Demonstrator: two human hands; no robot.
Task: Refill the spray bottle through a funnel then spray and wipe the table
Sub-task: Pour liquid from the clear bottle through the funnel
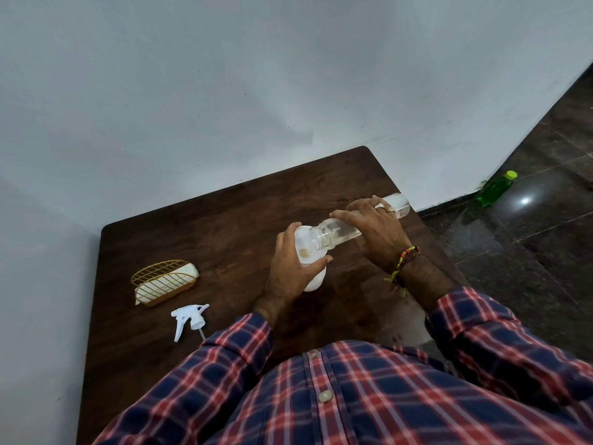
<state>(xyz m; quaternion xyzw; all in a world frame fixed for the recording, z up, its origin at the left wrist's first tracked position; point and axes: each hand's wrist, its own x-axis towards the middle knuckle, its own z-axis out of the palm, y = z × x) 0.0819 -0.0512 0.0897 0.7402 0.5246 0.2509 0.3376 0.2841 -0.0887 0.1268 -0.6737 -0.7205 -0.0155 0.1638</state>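
On the worktop (224, 220) we tip the clear bottle (340, 228) over the funnel (303, 242) on the spray bottle (316, 279). Risk: overshooting the funnel rim spills water. Right hand (375, 232) fingers wrap the clear bottle; left hand (288, 271) fingers clasp the funnel.

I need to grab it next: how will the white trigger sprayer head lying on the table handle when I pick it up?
The white plastic trigger sprayer head looks hollow, so probably light and stiff. Its thin dip tube may flex or drip. Lying on its side, it seems unlikely to roll.
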